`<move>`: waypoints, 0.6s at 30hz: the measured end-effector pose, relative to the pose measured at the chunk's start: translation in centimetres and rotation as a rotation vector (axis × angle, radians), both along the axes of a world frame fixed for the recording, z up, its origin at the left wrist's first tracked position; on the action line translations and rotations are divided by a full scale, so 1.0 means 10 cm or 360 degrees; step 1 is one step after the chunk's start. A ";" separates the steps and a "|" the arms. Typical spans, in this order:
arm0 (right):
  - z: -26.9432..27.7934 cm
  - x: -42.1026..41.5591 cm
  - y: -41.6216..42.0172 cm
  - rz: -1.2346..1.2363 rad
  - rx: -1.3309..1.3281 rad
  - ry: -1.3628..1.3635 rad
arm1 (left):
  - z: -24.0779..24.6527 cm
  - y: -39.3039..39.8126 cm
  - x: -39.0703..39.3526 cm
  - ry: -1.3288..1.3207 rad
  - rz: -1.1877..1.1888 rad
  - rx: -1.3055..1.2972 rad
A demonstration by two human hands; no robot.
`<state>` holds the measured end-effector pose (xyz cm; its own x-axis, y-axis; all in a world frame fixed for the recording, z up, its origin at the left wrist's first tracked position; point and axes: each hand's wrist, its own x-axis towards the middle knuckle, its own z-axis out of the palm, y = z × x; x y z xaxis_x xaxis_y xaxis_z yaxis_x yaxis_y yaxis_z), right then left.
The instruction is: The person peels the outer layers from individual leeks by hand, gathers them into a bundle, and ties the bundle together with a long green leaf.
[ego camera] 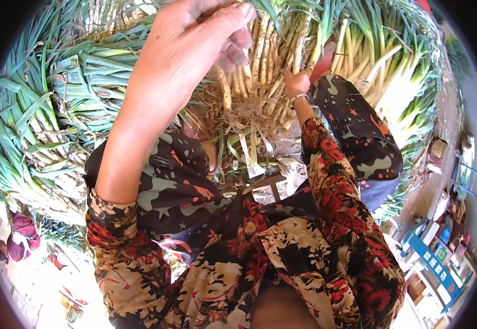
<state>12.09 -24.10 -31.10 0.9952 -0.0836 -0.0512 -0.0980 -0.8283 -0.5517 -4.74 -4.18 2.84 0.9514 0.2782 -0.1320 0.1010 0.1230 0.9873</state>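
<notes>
My left hand (pixel 209 37) is raised close to the camera, its fingers curled and thumb near the fingertips. Whether something is between them is hidden. My right hand (pixel 298 83), with a metal bracelet at the wrist, is closed at the lower end of a leek stalk (pixel 303 41). Soil-covered leek stalks (pixel 263 53) with tangled roots (pixel 246 113) lie before me, between my knees. Paler, cleaner leeks (pixel 386 70) lie to the right. A red object (pixel 322 66), partly hidden, shows just beyond my right hand.
Large heaps of leeks (pixel 94 78) with long green leaves lie on the left. Trimmed pale pieces (pixel 252 158) and loose peelings (pixel 291 170) are on the ground near my legs. At the far right stands a cart or stand with a blue sign panel (pixel 433 263) bearing writing.
</notes>
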 end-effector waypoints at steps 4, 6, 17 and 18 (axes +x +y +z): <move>-0.09 0.13 -0.02 0.0385 -0.0331 0.0222 | -0.04 0.09 -0.03 0.0088 0.0198 -0.0030; -0.06 0.17 -0.08 0.0420 -0.0366 0.0194 | -0.03 0.14 -0.05 0.0063 0.0166 -0.0008; 0.71 0.03 0.33 0.0313 0.0499 0.0799 | 0.14 -0.01 -0.05 -0.0024 -0.0069 0.0170; 0.77 -0.07 0.53 0.0407 0.0153 0.1037 | 0.15 0.00 -0.05 -0.0016 -0.0065 0.0144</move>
<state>11.36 -18.84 -23.45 0.7473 0.1836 -0.6386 -0.2421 -0.8198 -0.5189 -5.23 -4.17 4.33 0.9633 0.2496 -0.0985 0.0941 0.0295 0.9951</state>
